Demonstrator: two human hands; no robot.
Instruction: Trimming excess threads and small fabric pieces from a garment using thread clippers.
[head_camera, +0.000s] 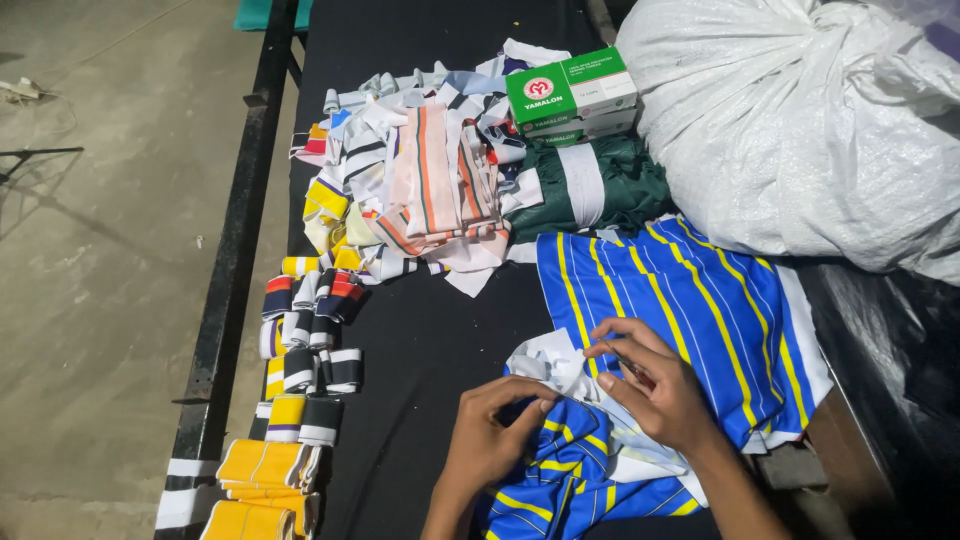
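Observation:
My left hand (492, 435) and my right hand (650, 380) meet over a crumpled blue garment with yellow stripes (560, 480) near the table's front edge. Both pinch a white fabric piece (552, 362) that lies on top of it, fingers curled around the cloth. A larger stack of the same blue and yellow striped fabric (690, 300) lies flat just beyond my right hand.
A heap of striped fabric strips (420, 180) sits at the table's middle, with folded yellow, black and white collar bands (290, 400) along the left edge. A green box (572, 92), a green cloth bundle (590, 185) and a big white sack (800, 120) stand behind.

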